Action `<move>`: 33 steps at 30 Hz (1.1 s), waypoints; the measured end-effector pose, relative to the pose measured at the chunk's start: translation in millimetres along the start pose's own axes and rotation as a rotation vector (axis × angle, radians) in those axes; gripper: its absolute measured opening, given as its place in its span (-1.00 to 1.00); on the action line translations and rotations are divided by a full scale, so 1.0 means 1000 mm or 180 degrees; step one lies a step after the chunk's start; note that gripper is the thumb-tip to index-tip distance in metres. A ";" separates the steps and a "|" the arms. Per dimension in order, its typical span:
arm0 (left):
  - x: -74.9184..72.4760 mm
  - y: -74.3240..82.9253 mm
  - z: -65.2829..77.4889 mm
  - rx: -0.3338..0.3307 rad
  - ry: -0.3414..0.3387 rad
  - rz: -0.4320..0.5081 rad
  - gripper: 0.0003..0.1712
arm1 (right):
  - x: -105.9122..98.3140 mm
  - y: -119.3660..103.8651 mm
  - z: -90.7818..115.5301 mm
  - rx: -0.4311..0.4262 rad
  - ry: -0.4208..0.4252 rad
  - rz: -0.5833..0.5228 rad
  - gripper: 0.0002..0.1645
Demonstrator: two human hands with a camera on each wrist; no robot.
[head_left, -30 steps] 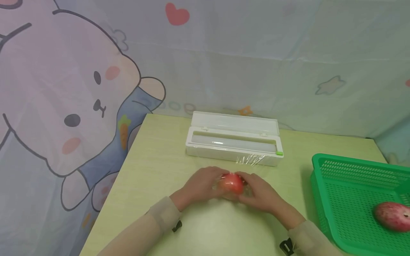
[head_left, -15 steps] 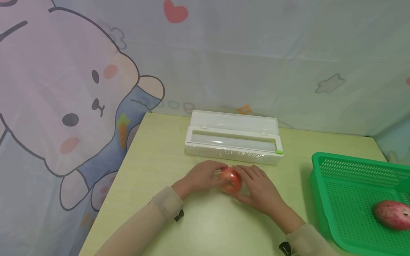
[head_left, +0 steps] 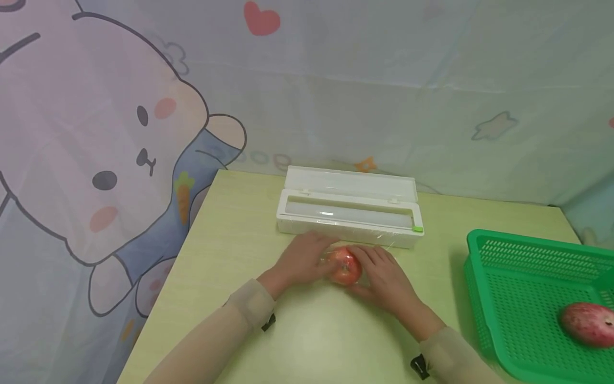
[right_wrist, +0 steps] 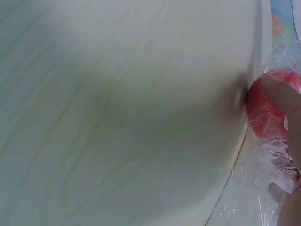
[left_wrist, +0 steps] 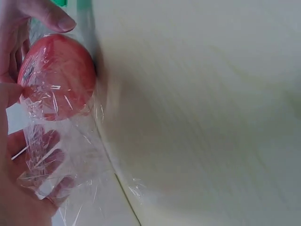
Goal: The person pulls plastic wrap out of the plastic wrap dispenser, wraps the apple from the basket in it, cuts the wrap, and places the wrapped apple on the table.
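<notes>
A red apple (head_left: 345,265) wrapped in clear cling film sits on the table in front of the cling film box (head_left: 350,216). My left hand (head_left: 304,258) holds its left side, thumb against the near side. The right hand (head_left: 386,280) curves round it from the right, its fingers along the top and thumb low in front. Crinkled cling film (left_wrist: 70,146) spreads from the apple over some fingers in the left wrist view. In the right wrist view, a digit lies on the film-covered apple (right_wrist: 263,110). Some fingertips are hidden behind the fruit.
The box's lid (head_left: 352,184) stands raised, with a white roll (head_left: 350,213) inside and a green slider (head_left: 417,229) at its right end. A green basket (head_left: 484,298) holds a reddish oval fruit (head_left: 587,324) at right. A cartoon-printed cloth (head_left: 336,96) hangs behind the table.
The apple has turned between my hands, its stem hollow now facing up and toward me. Both hands and the apple have shifted slightly forward, closer to the box.
</notes>
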State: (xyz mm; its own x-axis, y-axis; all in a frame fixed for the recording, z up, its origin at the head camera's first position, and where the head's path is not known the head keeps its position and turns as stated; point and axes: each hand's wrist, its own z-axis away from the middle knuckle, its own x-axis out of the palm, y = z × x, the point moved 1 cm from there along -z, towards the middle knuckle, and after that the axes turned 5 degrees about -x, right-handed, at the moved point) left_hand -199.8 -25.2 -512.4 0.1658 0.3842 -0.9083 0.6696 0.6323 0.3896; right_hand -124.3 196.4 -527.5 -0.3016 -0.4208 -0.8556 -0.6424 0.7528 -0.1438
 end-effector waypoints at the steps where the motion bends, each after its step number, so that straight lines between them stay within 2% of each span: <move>1: 0.000 0.000 0.001 0.0024 0.0100 -0.0064 -0.40 | 0.001 0.000 -0.001 0.0039 -0.0013 -0.0008 0.05; 4: 0.001 0.000 0.007 0.0229 0.0455 -0.0239 -0.45 | 0.003 0.002 -0.003 0.0126 -0.0055 -0.0038 0.05; 9: 0.009 0.000 0.017 0.0739 0.0999 -0.0655 -0.51 | 0.004 0.006 -0.006 0.0176 -0.0103 -0.0041 0.03; 12: 0.014 0.000 0.020 0.0974 0.1234 -0.0862 -0.54 | 0.003 0.009 -0.008 0.0200 -0.0142 -0.0039 0.02; 15: 0.018 0.000 0.021 0.1106 0.1388 -0.1024 -0.55 | 0.001 0.011 -0.011 0.0293 -0.0233 -0.0111 0.02; 19: 0.022 -0.004 0.022 0.1142 0.1421 -0.1198 -0.52 | -0.001 0.014 -0.016 0.0448 -0.0333 -0.0301 0.02; 26: 0.025 -0.009 0.024 0.1073 0.1285 -0.1526 -0.44 | -0.004 0.019 -0.022 0.0578 -0.0429 -0.0540 0.02; 33: 0.026 -0.010 0.024 0.1008 0.1331 -0.1773 -0.32 | -0.006 0.023 -0.026 0.0690 -0.0518 -0.0796 0.01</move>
State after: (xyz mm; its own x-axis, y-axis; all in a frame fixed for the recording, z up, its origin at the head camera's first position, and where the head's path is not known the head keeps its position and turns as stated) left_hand -184.8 -37.7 -543.3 -0.5027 0.3276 -0.8000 0.7601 0.6082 -0.2286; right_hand -155.9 203.4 -513.3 -0.0268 -0.5324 -0.8461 -0.5126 0.7340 -0.4456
